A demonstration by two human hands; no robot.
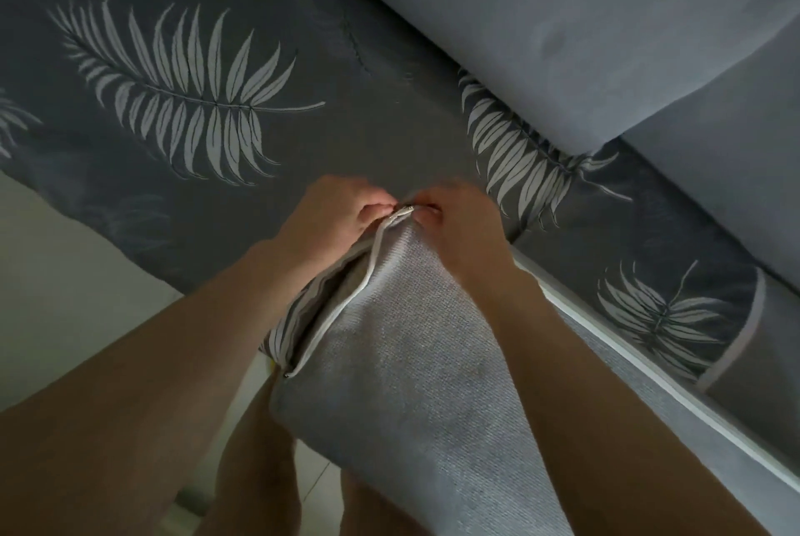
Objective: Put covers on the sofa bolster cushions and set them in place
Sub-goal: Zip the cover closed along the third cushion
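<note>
A bolster cushion in a grey woven cover (402, 366) leans from my lap up onto the sofa seat. Its white zipper (346, 301) runs along the cover's left edge and gapes open for most of its length, showing a leaf-print fabric inside. At the top end, my left hand (333, 215) grips the cover's edge beside the zipper. Just to its right, my right hand (454, 215) pinches the metal zipper pull (404, 211). The two hands almost touch.
The sofa seat (182, 80) wears a dark grey cover with white fern leaves. A plain blue-grey back cushion (562, 24) lies across the upper right. White piping (649, 384) edges a seat cushion at right. Pale floor (52, 275) shows at left, my legs below.
</note>
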